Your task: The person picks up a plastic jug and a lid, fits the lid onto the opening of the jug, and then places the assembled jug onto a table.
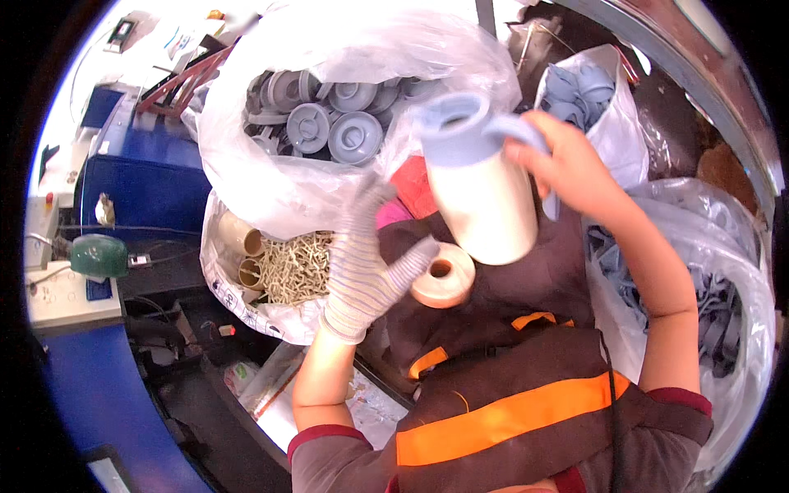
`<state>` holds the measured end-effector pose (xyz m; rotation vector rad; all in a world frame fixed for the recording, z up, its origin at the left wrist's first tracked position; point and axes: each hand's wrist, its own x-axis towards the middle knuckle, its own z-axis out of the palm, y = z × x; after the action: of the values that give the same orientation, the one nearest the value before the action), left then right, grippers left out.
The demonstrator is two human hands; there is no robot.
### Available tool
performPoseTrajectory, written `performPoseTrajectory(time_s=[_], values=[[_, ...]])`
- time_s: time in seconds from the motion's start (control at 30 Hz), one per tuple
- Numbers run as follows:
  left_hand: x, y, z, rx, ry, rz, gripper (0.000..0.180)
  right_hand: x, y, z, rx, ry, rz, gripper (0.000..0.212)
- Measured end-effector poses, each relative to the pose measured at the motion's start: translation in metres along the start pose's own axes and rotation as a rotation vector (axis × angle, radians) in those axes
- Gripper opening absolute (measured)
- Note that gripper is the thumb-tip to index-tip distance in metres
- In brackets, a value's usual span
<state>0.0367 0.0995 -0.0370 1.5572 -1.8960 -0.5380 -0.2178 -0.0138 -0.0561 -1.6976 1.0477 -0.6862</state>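
Note:
My bare right hand (571, 164) is closed round the blue handle of a cream jug (481, 205). The jug has a light-blue collar and rim, and it hangs slightly tilted above my lap. My left hand (359, 263), in a striped knit glove, is held up with its fingers stretched and the thumb apart, holding nothing. By that thumb lies a thick cream ring (462, 283) with a dark central hole, on the dark cloth of my lap. Behind the left fingers, a big clear plastic bag (279, 193) holds several round grey-blue lids (357, 137).
A white sack (226, 300) at left contains cream tubes and many small beige pieces. Grey-blue parts fill a bag (579, 90) at far right and another clear bag (740, 287) at right. Blue machinery (144, 189) with a green knob (99, 255) stands at left.

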Motion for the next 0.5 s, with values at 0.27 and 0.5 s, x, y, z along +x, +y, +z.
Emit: performPoseTrajectory(time_s=[0.27,0.5], values=[[0.011,-0.047,-0.018,-0.248,-0.101,-0.140,0.037,0.026,-0.043,0.058,0.041,-0.410,-0.063,0.031],[-0.029,-0.090,-0.039,-0.703,0.413,-0.726,0.050,0.177,0.043,0.121,0.143,-0.310,0.166,0.029]])
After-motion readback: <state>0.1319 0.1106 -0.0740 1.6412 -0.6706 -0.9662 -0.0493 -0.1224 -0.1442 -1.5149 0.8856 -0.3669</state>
